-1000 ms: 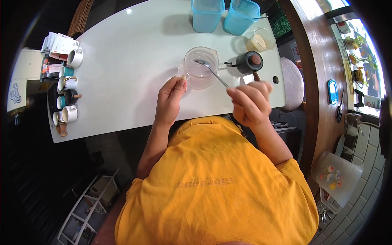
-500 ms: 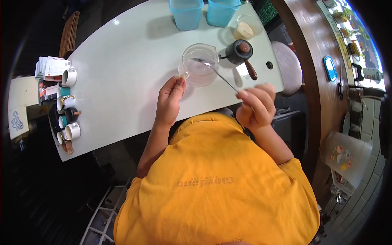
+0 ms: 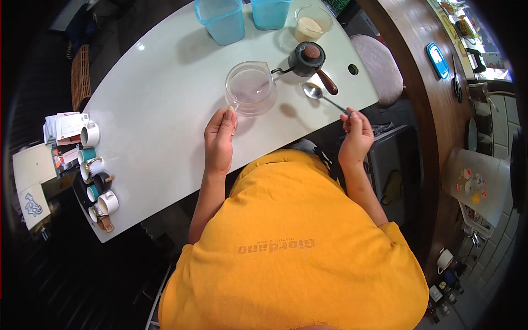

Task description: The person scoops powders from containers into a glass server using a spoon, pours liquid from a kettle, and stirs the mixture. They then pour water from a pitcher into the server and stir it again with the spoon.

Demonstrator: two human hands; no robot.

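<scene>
Left hand [image 3: 219, 142] closed on handle of jug [image 3: 251, 92]; right hand [image 3: 356, 137] closed on end of spoon [image 3: 314, 92], held over table [image 3: 159, 143], right of jug, near pot [image 3: 306, 61].

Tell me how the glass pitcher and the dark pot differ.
The glass pitcher is see-through; the dark pot is opaque.
The glass pitcher has an open top; the dark pot is topped by a brown knob.
The left hand grips the glass pitcher; no hand touches the dark pot.
Both have a handle.
</scene>
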